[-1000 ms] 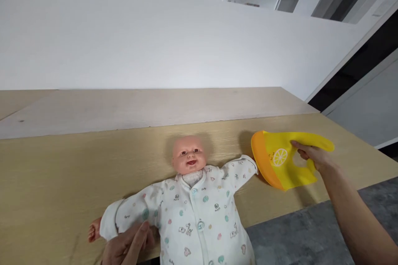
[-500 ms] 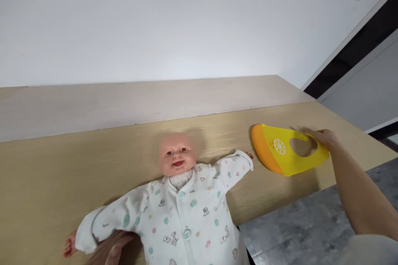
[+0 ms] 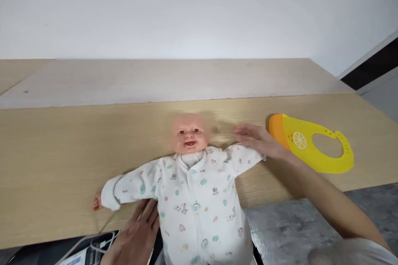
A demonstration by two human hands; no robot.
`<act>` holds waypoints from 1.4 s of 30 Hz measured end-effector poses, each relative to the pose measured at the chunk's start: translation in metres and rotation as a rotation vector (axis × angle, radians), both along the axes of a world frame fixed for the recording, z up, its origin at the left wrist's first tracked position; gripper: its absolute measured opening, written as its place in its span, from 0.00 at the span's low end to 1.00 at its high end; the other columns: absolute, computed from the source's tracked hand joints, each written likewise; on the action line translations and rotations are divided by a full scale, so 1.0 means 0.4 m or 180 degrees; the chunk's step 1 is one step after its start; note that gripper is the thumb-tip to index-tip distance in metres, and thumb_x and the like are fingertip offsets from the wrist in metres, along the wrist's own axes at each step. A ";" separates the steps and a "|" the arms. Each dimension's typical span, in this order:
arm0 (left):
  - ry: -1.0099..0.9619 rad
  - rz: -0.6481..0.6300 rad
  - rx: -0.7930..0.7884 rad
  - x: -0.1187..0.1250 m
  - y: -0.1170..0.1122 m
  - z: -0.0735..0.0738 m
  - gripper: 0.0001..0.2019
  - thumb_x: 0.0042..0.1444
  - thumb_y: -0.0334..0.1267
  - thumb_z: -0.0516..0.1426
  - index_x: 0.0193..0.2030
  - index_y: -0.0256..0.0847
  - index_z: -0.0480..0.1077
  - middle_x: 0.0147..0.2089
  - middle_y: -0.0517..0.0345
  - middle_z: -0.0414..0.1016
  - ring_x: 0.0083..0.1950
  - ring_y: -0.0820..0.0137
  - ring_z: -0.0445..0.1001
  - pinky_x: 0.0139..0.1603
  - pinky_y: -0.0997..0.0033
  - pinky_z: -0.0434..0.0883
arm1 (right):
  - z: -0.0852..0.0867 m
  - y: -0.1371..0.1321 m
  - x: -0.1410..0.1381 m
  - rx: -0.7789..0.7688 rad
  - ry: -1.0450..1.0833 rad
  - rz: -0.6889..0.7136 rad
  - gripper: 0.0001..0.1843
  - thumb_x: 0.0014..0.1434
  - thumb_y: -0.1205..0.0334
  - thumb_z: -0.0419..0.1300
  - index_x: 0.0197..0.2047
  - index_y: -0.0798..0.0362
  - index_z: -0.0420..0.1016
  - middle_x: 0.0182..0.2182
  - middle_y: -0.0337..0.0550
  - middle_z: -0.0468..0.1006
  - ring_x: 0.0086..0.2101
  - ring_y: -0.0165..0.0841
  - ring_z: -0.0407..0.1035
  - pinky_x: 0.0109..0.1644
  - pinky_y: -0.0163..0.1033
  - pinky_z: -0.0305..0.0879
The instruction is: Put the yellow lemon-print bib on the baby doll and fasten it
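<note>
A baby doll [image 3: 189, 134] in a white patterned romper [image 3: 192, 198] lies on its back on the wooden table [image 3: 62, 149], arms spread. My left hand [image 3: 137, 236] rests open and flat by the doll's side, under its sleeve. My right hand [image 3: 258, 140], a little blurred, hovers open over the doll's other sleeve, fingers stretched toward its head. A yellow silicone bib [image 3: 314, 147] with an orange pocket and a lemon print lies flat on the table to the right, apart from my hand.
A white wall panel [image 3: 199, 8] rises behind the table. A paler wooden strip [image 3: 155, 80] runs along the back. Grey floor [image 3: 295, 227] shows beyond the table's front edge on the right. White cables and a device [image 3: 90, 252] sit below the edge at bottom left.
My right hand let go of the bib, which now lies flat, and moved left to the doll's sleeve. My left hand opened out flat beside the doll. The view tilted down.
</note>
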State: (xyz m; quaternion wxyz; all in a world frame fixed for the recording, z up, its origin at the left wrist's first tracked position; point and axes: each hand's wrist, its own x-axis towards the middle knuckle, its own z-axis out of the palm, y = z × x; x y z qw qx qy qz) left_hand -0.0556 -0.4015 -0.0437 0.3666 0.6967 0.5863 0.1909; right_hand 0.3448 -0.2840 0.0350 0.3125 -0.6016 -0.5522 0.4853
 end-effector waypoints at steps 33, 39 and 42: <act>-0.3602 0.1197 -0.0214 0.231 0.306 0.185 0.25 0.40 0.28 0.67 0.36 0.44 0.54 0.53 0.57 0.72 0.59 0.57 0.71 0.55 0.54 0.76 | 0.009 0.293 -0.203 0.0130 0.1175 0.0487 0.49 0.43 0.64 0.73 0.65 0.50 0.56 0.53 0.43 0.76 0.57 0.42 0.69 0.60 0.46 0.73; -0.3896 0.1071 -0.0089 0.240 0.440 0.191 0.27 0.41 0.22 0.65 0.33 0.43 0.49 0.43 0.61 0.66 0.47 0.67 0.69 0.57 0.46 0.74 | -0.017 0.457 -0.183 0.0479 0.1001 0.0629 0.49 0.40 0.53 0.75 0.62 0.51 0.58 0.52 0.42 0.76 0.54 0.39 0.70 0.61 0.42 0.70; -0.3899 0.1057 -0.0066 0.243 0.511 0.181 0.26 0.41 0.19 0.62 0.33 0.43 0.48 0.42 0.61 0.66 0.44 0.69 0.69 0.55 0.46 0.74 | -0.015 0.514 -0.187 0.0481 0.0706 0.0649 0.50 0.48 0.52 0.72 0.66 0.54 0.51 0.57 0.43 0.72 0.56 0.34 0.68 0.63 0.40 0.67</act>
